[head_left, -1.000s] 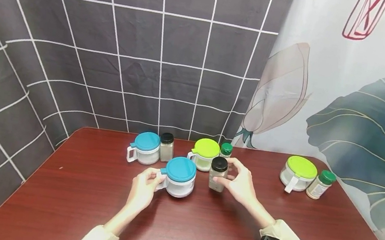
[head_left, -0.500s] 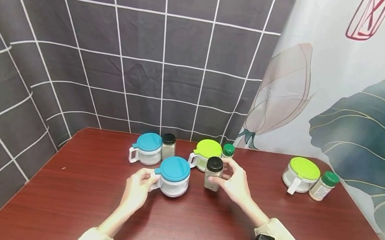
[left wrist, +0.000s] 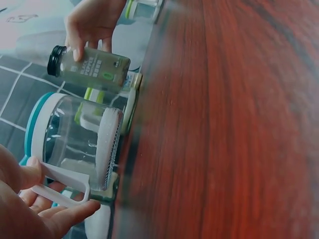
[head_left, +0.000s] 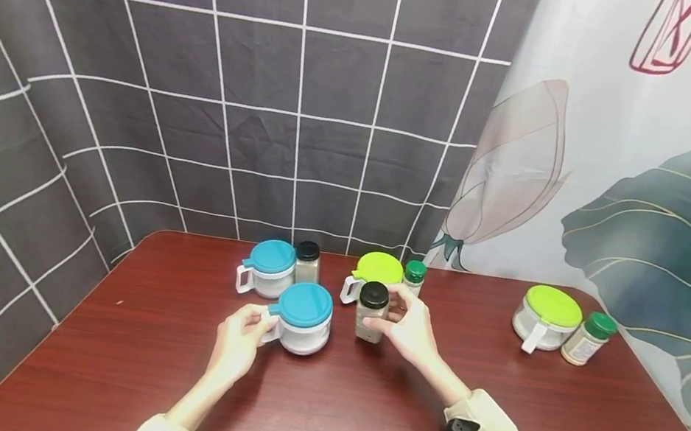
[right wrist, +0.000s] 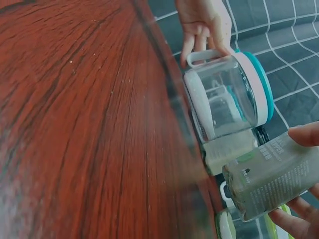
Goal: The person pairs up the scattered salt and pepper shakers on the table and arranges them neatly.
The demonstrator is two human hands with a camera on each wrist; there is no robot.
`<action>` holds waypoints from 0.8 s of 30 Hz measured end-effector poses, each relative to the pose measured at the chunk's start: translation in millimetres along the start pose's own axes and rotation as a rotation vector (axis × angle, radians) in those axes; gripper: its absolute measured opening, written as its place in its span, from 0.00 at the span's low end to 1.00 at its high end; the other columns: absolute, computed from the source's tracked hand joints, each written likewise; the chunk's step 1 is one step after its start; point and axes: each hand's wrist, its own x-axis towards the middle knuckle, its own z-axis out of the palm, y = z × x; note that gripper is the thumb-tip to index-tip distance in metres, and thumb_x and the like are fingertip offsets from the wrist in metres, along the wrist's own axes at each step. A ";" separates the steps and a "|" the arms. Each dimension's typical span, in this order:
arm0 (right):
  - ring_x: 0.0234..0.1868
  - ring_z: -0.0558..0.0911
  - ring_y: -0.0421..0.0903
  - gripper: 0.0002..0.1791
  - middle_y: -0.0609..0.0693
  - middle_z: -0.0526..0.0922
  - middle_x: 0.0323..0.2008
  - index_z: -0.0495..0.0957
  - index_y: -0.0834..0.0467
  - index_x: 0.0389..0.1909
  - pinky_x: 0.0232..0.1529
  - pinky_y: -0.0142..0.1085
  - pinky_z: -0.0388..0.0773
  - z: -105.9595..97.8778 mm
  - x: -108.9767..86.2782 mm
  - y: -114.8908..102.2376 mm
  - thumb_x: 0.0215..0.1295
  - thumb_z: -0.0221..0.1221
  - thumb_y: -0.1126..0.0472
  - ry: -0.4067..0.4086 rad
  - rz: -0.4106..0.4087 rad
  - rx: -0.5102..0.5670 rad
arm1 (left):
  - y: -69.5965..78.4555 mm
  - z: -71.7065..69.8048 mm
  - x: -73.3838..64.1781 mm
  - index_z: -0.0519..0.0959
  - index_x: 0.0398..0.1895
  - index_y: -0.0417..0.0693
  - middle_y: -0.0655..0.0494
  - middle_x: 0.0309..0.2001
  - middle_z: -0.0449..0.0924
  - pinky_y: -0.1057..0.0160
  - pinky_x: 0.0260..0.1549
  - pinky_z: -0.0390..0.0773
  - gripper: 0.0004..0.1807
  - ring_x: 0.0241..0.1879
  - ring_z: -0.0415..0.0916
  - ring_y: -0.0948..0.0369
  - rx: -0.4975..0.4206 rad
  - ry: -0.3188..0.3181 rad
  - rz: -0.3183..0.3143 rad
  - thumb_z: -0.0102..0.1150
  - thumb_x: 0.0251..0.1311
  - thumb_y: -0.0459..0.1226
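Note:
My left hand (head_left: 236,341) grips the white handle (left wrist: 67,179) of a clear seasoning jar (head_left: 304,334) with a blue lid, fingers and thumb around it. To its right, my right hand (head_left: 412,327) holds a black-capped pepper jar (head_left: 370,317) between thumb and fingers. "PEPPER" is readable on its side in the right wrist view, where the jar (right wrist: 271,174) leans. Behind the two held jars stand another blue-lidded jar (head_left: 271,264), another black-capped jar (head_left: 307,266) and a green-lidded jar (head_left: 379,267). The pepper jar partly hides the green-lidded one.
A small green-capped bottle (head_left: 414,274) stands behind my right hand. Farther right, another green-lidded jar (head_left: 546,316) sits beside a second green-capped bottle (head_left: 589,337). Beyond the far edge of the red-brown table (head_left: 315,419) hangs a grey grid-pattern cloth (head_left: 250,134).
Both hands have moved left with the blue-lidded jar and the pepper jar, relative to the jars behind. The head view has also shifted slightly. Both grips stay the same.

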 end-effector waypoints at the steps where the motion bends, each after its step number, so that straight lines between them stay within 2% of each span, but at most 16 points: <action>1: 0.37 0.82 0.40 0.27 0.57 0.84 0.37 0.77 0.62 0.47 0.41 0.34 0.83 1.2 0.0 -0.1 0.42 0.72 0.69 -0.001 -0.005 -0.005 | 0.1 -1.1 -0.5 0.81 0.45 0.37 0.39 0.44 0.84 0.59 0.38 0.84 0.12 0.44 0.83 0.51 0.003 0.003 -0.003 0.60 0.61 0.35; 9: 0.39 0.81 0.41 0.27 0.56 0.83 0.38 0.78 0.60 0.48 0.44 0.34 0.82 9.7 3.6 -2.9 0.43 0.73 0.67 -0.017 0.016 -0.013 | -5.0 -5.8 0.5 0.80 0.46 0.36 0.39 0.44 0.84 0.60 0.39 0.83 0.13 0.44 0.83 0.51 -0.008 0.018 -0.021 0.60 0.61 0.34; 16: 0.42 0.84 0.51 0.29 0.61 0.82 0.43 0.76 0.64 0.51 0.48 0.40 0.81 21.0 6.7 -2.5 0.44 0.72 0.70 -0.065 0.034 0.064 | -7.9 -13.2 1.1 0.80 0.47 0.35 0.37 0.45 0.83 0.60 0.39 0.83 0.13 0.45 0.83 0.51 0.004 0.032 -0.042 0.59 0.63 0.34; 24: 0.46 0.82 0.52 0.30 0.62 0.82 0.44 0.76 0.64 0.52 0.51 0.46 0.80 32.7 10.1 -4.4 0.44 0.71 0.72 -0.081 0.053 0.089 | -12.1 -21.4 3.1 0.80 0.47 0.36 0.38 0.45 0.83 0.60 0.39 0.83 0.13 0.44 0.83 0.51 0.013 0.050 -0.041 0.59 0.62 0.35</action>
